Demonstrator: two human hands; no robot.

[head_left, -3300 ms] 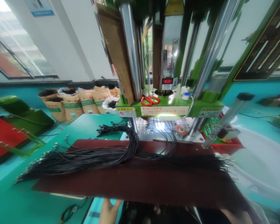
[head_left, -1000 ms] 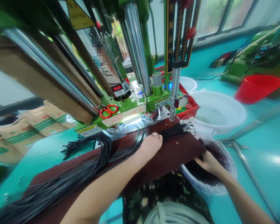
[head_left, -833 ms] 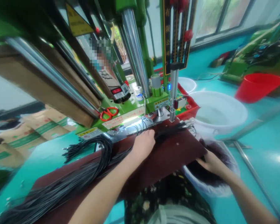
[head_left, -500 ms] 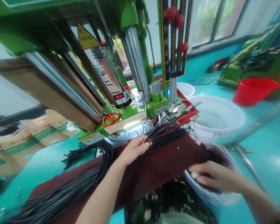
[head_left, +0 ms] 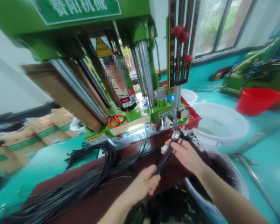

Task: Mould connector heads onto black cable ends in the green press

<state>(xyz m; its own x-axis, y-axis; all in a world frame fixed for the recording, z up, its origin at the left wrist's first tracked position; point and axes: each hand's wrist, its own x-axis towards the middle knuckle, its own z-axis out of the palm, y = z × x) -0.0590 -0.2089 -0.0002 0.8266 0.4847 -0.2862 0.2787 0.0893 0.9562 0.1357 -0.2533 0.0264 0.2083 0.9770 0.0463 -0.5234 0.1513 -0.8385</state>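
My left hand (head_left: 147,180) is closed round the lower part of a small bunch of black cables (head_left: 163,162). Farther up the same bunch, my right hand (head_left: 185,154) grips it just below the metal ends (head_left: 176,135), and something white shows at its fingertips. More cable ends (head_left: 190,133) lie just beyond the right hand. A large bundle of black cables (head_left: 77,193) spreads over the left of the dark red board (head_left: 128,183), and its bend hangs by the board's back edge.
Behind the board stands a green machine (head_left: 142,116) with steel columns and orange-handled scissors (head_left: 116,120) on its base. A lined bin (head_left: 244,183) is at the right, before a white tub (head_left: 244,124) and a red bucket (head_left: 256,101). A person is partly visible behind the machine.
My right hand has moved up and left from the bin to the cables. My left hand has come down and nearer with its bunch. The view has shifted, showing more of the machine's top.
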